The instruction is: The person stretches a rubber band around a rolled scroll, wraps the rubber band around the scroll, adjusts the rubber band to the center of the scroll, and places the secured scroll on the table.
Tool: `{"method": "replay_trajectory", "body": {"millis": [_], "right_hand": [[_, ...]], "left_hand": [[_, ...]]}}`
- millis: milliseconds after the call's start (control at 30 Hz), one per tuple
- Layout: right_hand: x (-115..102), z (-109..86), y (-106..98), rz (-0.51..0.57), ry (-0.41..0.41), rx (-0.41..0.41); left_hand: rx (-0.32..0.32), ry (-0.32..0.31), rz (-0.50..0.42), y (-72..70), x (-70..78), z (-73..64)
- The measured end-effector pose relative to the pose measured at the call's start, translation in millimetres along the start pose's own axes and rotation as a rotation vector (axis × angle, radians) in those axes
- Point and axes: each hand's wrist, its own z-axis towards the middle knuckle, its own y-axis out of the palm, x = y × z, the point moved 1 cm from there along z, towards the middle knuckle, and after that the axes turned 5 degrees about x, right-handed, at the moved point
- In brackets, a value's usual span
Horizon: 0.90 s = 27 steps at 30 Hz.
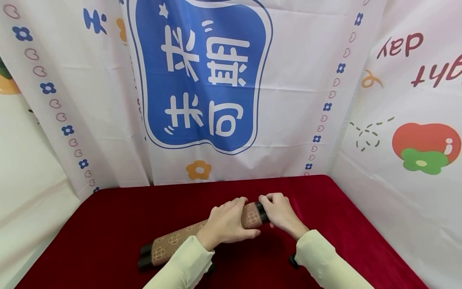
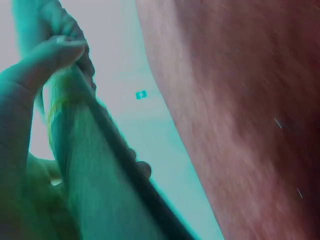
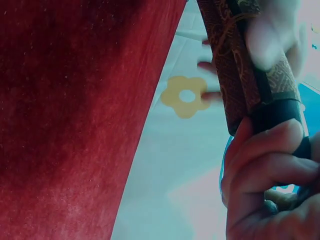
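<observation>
A brown scroll (image 1: 180,237), patterned with pale gold flowers, is rolled into two side-by-side tubes with black ends. It slants over the red cloth, its right end farther from me. My left hand (image 1: 225,224) lies across the scroll near that end and grips it, thumb on the near side. The black right end is held by my right hand (image 1: 283,212). In the right wrist view, the curled fingers (image 3: 265,170) wrap this black end, and a thin cord (image 3: 230,32) crosses the brocade. The left wrist view is blurred; the scroll (image 2: 95,155) runs past the thumb.
A red velvet cloth (image 1: 119,216) covers the table. White printed curtains stand behind and at both sides, with a large blue sign (image 1: 198,76) on the back one and a red fruit print (image 1: 426,140) at right. Pale sleeves (image 1: 187,261) cover both forearms.
</observation>
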Motion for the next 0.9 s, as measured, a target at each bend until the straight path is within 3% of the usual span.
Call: {"method": "replay_trajectory", "body": {"millis": [167, 467, 600, 767, 900], "right_hand": [[-1, -1.6, 2, 0.003, -0.011, -0.003], [1, -0.5, -3, -0.006, 0.013, 0.002], [-4, -0.2, -2, 0.006, -0.005, -0.002], [-8, -0.2, -1, 0.005, -0.007, 0.001], [-4, 0.6, -4, 0.002, 0.001, 0.005]], "left_hand": [[0.014, 0.001, 0.019, 8.1, 5.3, 4.4], [-0.042, -0.036, 0.040, -0.4, -21.2, -19.7], [0.001, -0.009, 0.060, -5.6, -15.0, -16.2], [0.064, 0.005, 0.036, -0.3, -0.6, -7.6], [0.055, -0.020, 0.029, 5.1, -7.1, -9.8]]}}
